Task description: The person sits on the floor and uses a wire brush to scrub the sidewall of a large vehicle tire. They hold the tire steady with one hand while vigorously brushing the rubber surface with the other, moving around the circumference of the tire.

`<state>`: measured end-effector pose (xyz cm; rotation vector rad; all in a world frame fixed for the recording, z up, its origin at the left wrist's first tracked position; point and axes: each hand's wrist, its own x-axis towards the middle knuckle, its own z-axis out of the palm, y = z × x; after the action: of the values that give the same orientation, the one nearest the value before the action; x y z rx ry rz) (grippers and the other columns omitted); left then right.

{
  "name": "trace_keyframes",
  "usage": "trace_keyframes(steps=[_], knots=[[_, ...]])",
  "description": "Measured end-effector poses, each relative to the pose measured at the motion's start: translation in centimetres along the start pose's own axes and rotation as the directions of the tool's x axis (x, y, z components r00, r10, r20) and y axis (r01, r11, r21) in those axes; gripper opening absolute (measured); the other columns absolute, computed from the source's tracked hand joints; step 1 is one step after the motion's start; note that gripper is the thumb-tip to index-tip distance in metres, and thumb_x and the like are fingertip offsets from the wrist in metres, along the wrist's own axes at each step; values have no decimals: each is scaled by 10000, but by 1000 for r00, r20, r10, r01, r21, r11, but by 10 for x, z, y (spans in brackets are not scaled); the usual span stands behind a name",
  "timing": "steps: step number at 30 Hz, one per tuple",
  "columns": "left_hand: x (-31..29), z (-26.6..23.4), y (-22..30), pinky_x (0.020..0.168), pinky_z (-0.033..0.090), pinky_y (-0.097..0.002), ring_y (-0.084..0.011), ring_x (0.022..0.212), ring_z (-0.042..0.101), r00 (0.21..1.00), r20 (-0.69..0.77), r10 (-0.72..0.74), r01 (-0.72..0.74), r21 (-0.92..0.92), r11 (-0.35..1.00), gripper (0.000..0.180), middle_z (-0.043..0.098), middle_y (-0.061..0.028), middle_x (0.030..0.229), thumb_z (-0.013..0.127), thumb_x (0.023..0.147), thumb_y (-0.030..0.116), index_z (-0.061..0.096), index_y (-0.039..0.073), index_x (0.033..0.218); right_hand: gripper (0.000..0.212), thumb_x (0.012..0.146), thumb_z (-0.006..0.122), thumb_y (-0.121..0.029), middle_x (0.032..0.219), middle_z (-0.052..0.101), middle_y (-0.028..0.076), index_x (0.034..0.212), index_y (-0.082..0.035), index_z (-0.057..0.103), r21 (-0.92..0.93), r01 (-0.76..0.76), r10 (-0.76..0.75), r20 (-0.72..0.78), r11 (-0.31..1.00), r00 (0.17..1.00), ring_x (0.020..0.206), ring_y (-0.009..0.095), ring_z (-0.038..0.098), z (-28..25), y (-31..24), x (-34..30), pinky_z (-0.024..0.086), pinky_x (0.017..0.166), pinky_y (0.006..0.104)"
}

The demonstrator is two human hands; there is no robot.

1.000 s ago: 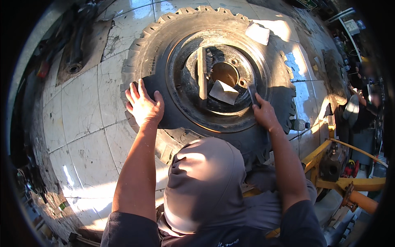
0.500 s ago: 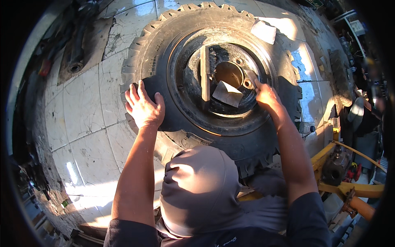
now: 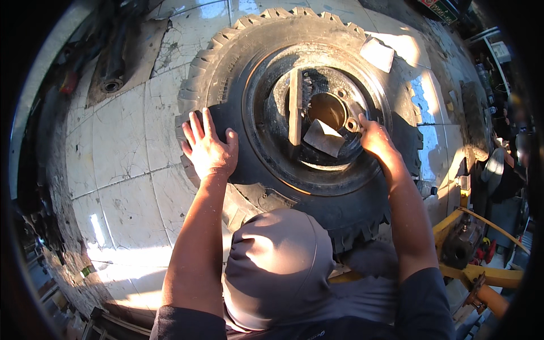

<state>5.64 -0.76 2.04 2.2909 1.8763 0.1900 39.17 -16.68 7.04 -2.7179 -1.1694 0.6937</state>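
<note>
A large black tyre (image 3: pixel 226 73) lies flat on the floor around a worn, dark metal wheel rim (image 3: pixel 266 161). My left hand (image 3: pixel 211 148) rests on the tyre's left sidewall, its fingers spread and empty. Over the right side of the rim, my right hand (image 3: pixel 376 137) is closed near a bolt hole. A small end shows past its fingers, but I cannot make out what it is. A wire brush (image 3: pixel 295 107) with a wooden handle lies across the rim, left of the round centre opening (image 3: pixel 327 109). Beside that opening sits a creased grey sheet (image 3: pixel 324 139), like sandpaper.
Another pale sheet (image 3: pixel 377 54) lies on the tyre's upper right. White cracked floor tiles (image 3: pixel 119 136) extend to the left, with a dark metal rod (image 3: pixel 115 62) on a brown board. A yellow metal frame (image 3: pixel 498 277) stands at lower right, near a small bottle (image 3: pixel 425 187).
The whole view has shifted, so the tyre sits slightly lower and further right. My right hand has moved slightly over the rim near the bolt hole. My left hand stays on the tyre.
</note>
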Motion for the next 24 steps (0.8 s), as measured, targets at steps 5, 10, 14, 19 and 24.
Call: trace_keyframes(steps=[5,10,14,19,24], knots=[[3,-5,-2,1159,204,-581,-350,1494,170,1000,-13,-24,24,3,1000,778,181,-116,1626,533,897,434,225,177,1563,574,947,585,-402,1296,588,257,1427,-104,485,-30,134,-134,-4,991,991,1238,409,544,-21,-4,0,436,1037,469],[3,-2,0,1159,211,-566,-352,1489,184,1000,-23,-9,9,-10,1000,780,197,-120,1621,542,892,431,235,170,1560,595,939,589,-433,1311,599,213,1429,-114,478,-176,-48,23,-139,983,990,1236,390,556,-30,1,16,432,1042,489],[4,-1,-2,1155,214,-567,-363,1484,197,999,-52,5,-7,-26,1000,778,215,-135,1613,554,884,416,252,163,1554,545,929,624,-375,1208,649,216,1415,-162,499,-258,36,-80,-163,966,983,1174,412,584,-33,-15,30,458,987,483],[2,-2,0,1149,221,-570,-373,1476,214,998,-66,0,-2,-38,999,772,238,-149,1602,565,865,392,285,148,1542,573,931,623,-291,1192,665,148,1463,-343,417,-401,125,-195,-141,907,971,1109,388,617,-32,12,59,492,932,497],[3,-2,3,1145,234,-563,-377,1472,221,997,-77,12,-15,-45,999,780,246,-153,1599,575,849,382,295,140,1536,501,957,571,-349,1171,667,156,1442,-342,446,-339,192,-245,-121,921,962,1070,397,628,-16,-18,82,503,899,496]])
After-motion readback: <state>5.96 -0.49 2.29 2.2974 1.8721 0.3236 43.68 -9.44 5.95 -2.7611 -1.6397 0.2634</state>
